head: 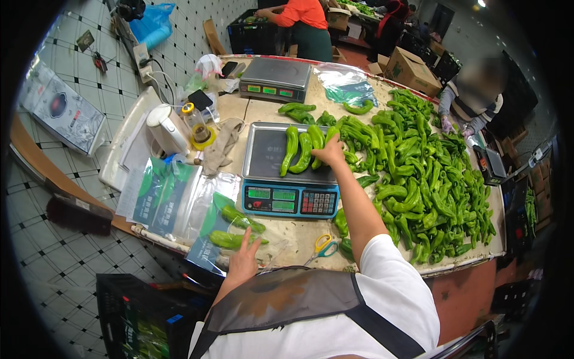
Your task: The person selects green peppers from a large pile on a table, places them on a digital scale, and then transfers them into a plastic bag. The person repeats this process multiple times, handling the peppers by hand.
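A digital counter scale (pixel 290 199) with a blue front stands before me, several long green peppers (pixel 291 150) lying side by side on its pan. My right hand (pixel 331 153) is at the pan's right edge, its fingers around a green pepper (pixel 332 133) there. Left of the scale's front lies a clear and printed plastic bag (pixel 204 249) with green peppers (pixel 226 240) in it. My left hand (pixel 244 258) rests at the bag's lower right part, fingers apart, nothing gripped. A large heap of green peppers (pixel 421 179) covers the table's right side.
Scissors (pixel 323 246) lie below the scale. A second scale (pixel 276 78) stands behind it. On the left are an electric kettle (pixel 168 128), a bottle (pixel 195 121), a cloth (pixel 222 146) and stacked bags (pixel 163 193). A gloved co-worker (pixel 475 98) handles peppers at the far right.
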Available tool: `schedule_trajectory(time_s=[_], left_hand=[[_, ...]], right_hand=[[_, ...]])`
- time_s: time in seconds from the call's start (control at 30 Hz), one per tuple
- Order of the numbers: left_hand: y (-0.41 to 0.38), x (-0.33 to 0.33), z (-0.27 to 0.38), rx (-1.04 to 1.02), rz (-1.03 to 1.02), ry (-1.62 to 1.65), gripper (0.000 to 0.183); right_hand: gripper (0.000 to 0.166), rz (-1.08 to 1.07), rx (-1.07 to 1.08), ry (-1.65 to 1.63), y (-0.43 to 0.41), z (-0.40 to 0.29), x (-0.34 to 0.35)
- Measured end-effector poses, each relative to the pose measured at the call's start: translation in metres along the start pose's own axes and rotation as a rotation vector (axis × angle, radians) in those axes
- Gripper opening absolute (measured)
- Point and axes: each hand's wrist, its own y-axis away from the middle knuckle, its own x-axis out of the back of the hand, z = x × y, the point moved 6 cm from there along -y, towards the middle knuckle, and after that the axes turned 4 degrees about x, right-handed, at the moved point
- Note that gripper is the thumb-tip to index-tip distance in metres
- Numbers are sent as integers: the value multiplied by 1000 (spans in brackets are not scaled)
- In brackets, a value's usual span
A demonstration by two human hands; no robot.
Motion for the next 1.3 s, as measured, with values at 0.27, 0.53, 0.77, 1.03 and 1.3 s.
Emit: schedule_trajectory(time_s=[0.27,0.53,0.77,1.03,1.3], left_hand=[[-2,2,13,-36,-4,-54,64],[5,0,23,-32,18,-117,60],[12,-1,24,10,-6,-207,62],[18,-1,24,-15,150,-284,50],[18,1,35,21,183,-328,49]], right_hand=[[92,-43,-109,-89,-16,21,1],[72,-52,-65,-3,3,10,9],[74,304,678,-665,76,21,42],[68,-82,523,-1188,182,43,47],[64,-1193,-406,-2547,243,53,20]])
